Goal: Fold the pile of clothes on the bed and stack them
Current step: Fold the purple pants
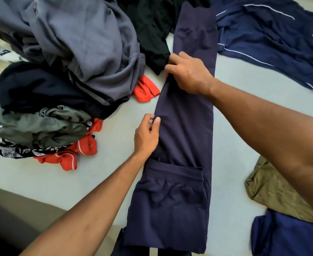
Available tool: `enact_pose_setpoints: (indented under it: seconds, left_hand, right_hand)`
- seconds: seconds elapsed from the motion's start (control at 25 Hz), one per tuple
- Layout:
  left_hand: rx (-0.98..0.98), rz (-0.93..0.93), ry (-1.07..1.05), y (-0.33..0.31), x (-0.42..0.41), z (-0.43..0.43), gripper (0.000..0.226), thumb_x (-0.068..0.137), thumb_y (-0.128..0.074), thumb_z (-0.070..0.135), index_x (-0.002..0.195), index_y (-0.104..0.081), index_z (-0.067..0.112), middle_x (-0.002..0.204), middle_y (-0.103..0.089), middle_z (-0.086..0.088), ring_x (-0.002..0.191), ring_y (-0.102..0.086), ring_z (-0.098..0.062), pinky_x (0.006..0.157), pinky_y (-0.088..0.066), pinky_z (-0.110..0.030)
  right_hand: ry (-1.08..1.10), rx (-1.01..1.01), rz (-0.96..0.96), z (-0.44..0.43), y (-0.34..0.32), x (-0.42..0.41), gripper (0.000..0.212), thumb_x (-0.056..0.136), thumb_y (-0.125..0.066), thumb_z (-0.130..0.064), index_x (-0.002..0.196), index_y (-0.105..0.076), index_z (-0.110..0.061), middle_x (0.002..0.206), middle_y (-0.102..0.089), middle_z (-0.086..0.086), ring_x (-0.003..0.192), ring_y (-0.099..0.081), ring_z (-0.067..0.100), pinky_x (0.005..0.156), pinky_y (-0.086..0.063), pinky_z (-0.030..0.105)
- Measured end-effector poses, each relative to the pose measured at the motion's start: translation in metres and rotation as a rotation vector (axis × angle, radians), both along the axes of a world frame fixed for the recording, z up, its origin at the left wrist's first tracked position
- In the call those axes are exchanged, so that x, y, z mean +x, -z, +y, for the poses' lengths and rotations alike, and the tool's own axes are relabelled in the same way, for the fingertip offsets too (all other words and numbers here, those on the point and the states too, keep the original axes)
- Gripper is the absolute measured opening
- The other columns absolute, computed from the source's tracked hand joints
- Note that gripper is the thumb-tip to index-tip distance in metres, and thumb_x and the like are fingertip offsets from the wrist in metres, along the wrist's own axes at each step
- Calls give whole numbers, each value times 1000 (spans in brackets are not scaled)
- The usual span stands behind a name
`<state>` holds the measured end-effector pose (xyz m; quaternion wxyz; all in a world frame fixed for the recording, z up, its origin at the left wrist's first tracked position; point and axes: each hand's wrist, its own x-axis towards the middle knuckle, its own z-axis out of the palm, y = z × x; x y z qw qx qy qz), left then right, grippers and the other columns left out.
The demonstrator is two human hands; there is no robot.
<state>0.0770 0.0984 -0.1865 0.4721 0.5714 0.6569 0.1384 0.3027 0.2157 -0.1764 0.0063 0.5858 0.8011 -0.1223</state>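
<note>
**We straighten the trousers (187,126) on the bed (115,172) before folding them.**

They lie lengthwise, leg on leg. Our left hand (145,135) pinches their left edge at mid-length, and our right hand (189,74) grips the same edge farther up. The unfolded pile (59,71) sits left of the trousers, a folded olive piece (274,193) to their right. Next, we judge, the legs fold over toward the waistband (176,173), edges kept aligned.

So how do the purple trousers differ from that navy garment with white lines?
The purple trousers lie smoothed in a long strip; the navy garment lies rumpled. The trousers are plain; the navy garment has thin white piping. Both lie on the bed.
</note>
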Motion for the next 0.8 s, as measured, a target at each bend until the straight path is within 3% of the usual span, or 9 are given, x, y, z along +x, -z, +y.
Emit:
enact_pose_setpoints:
  seconds: [0.08, 0.2, 0.32, 0.4, 0.52, 0.64, 0.72, 0.8]
  left_hand:
    - [-89, 25, 121, 1, -7, 3, 27, 91, -65, 50, 100, -54, 26, 64, -57, 7, 63, -55, -10, 63, -45, -32]
    - [-46, 174, 253, 1, -26, -9, 21, 93, -66, 38, 94, -52, 23, 62, -54, 7, 60, -52, -11, 60, -39, -32]
    - [78, 211, 249, 4, -37, -21, 18, 99, -59, 32, 99, -56, 15, 65, -56, 2, 65, -56, -25, 61, -35, -32]
    - [145, 251, 305, 7, -36, -18, 20, 100, -56, 33, 101, -55, 13, 67, -54, 3, 70, -60, -32, 60, -33, -33]
    - [168, 267, 317, 9, -36, -14, 23, 100, -56, 37, 102, -54, 14, 69, -56, 4, 71, -61, -31, 61, -36, -34]
    - [152, 137, 178, 0, -40, -25, 26, 98, -59, 41, 104, -51, 17, 74, -57, 0, 71, -58, -19, 68, -45, -36]
    - [151, 104, 307, -11, -53, -36, 26, 94, -62, 45, 101, -52, 22, 80, -55, 2, 73, -55, -14, 70, -48, -32]
    - [56, 101, 484, -21, -71, -52, 35, 85, -65, 54, 102, -55, 26, 88, -54, 6, 78, -56, -12, 75, -50, -31]
  right_hand:
    - [118, 24, 7, -10, 8, -5, 46, 87, -57, 0, 128, -55, -20, 133, -49, 9, 106, -48, 34, 60, -51, 45]
    - [282, 142, 103, -35, 12, -14, 55, 82, -55, 1, 133, -57, -19, 150, -46, 7, 110, -53, 34, 68, -54, 47]
    - [533, 294, 277, -93, 6, -40, 51, 90, -59, -15, 140, -59, -16, 157, -45, 11, 133, -50, 35, 98, -50, 47]
    - [603, 162, 261, -147, 9, -62, 57, 97, -58, -35, 151, -47, -21, 165, -32, 9, 151, -31, 33, 116, -33, 51]
    - [549, -152, 115, -195, 28, -77, 66, 102, -44, -55, 161, -27, -30, 171, -14, 2, 157, -10, 30, 124, -13, 60]
    - [661, -80, 353, -207, 19, -69, 54, 101, -55, -42, 150, -50, -22, 161, -40, 5, 148, -35, 28, 122, -27, 50]
    - [912, 53, 571, -228, -7, -67, 38, 97, -62, -35, 132, -66, -19, 138, -62, 3, 127, -57, 21, 112, -41, 40]
    - [1219, -49, 730, -271, -26, -72, 29, 94, -68, -36, 120, -71, -23, 113, -70, -3, 103, -65, 15, 100, -49, 40]
